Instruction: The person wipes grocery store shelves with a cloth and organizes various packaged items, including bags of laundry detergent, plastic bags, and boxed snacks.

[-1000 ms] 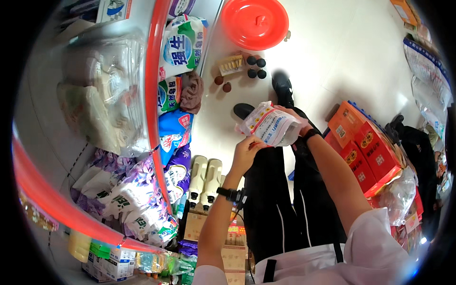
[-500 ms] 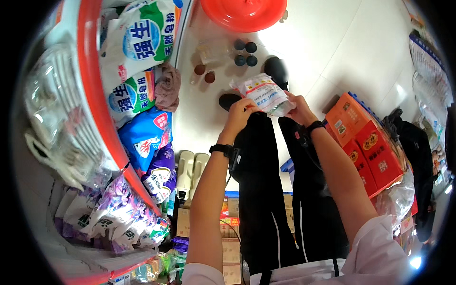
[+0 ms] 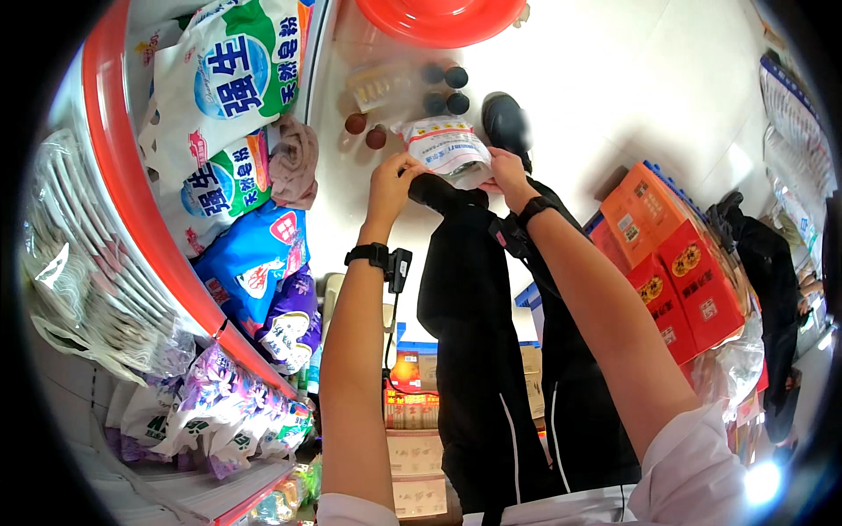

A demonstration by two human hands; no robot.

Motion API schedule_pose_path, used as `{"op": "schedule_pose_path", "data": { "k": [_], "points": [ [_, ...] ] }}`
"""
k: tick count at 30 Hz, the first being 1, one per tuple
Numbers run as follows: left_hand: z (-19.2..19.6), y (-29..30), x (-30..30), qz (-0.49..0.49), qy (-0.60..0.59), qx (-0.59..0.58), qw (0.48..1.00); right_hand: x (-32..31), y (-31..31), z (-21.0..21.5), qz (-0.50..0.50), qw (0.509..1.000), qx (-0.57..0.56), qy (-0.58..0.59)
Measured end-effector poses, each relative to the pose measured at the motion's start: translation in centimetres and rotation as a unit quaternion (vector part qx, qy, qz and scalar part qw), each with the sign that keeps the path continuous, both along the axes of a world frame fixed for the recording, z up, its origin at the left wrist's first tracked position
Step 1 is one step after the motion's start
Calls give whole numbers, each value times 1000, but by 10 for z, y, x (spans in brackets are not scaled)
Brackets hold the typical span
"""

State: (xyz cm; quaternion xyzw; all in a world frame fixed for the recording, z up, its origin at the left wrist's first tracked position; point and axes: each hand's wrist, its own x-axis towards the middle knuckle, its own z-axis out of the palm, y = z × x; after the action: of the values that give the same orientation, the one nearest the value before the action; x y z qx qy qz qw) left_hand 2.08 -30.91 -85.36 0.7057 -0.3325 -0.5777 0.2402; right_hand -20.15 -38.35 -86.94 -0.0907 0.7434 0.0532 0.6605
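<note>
A white plastic packet (image 3: 445,149) with red and blue print is held low over the floor between my two hands. Fingers of my left hand (image 3: 395,182) are closed at its near left corner. My right hand (image 3: 510,175) pinches the right edge, thumb on top. The packet's near end looks clear and crinkled; its contents cannot be made out. Just beyond it stand several dark-capped bottles (image 3: 445,89), and two with reddish-brown caps (image 3: 365,130) are to the left. A pale clear container (image 3: 379,85) is next to them.
A red plastic basin (image 3: 443,24) sits at the far edge. On the left, a red-edged shelf (image 3: 145,197) bears detergent bags (image 3: 232,74) and a brown cloth (image 3: 294,162). Red and orange cartons (image 3: 671,280) are stacked on the right. My black shoe (image 3: 504,121) is beside the packet.
Both hands have carried the packet to the left, toward the bottles. My left leg has shifted, and the whole view has swung slightly.
</note>
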Motion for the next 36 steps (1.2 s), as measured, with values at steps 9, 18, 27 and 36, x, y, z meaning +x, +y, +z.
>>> {"op": "schedule_pose_path", "data": {
  "k": [9,18,27,36],
  "points": [
    [-6,3,-7,92,-18,35,995,-12,-28,-3,13,999,18,-38],
    [-12,-8,-17,147,-94,-59,983,2,-43,-13,83,992,-74,-52],
    [0,-15,-5,29,-127,-34,991,18,-46,-8,167,971,-159,-54],
    [-7,44,-4,106,-106,23,988,57,-45,-21,293,925,-228,-83]
  ]
}}
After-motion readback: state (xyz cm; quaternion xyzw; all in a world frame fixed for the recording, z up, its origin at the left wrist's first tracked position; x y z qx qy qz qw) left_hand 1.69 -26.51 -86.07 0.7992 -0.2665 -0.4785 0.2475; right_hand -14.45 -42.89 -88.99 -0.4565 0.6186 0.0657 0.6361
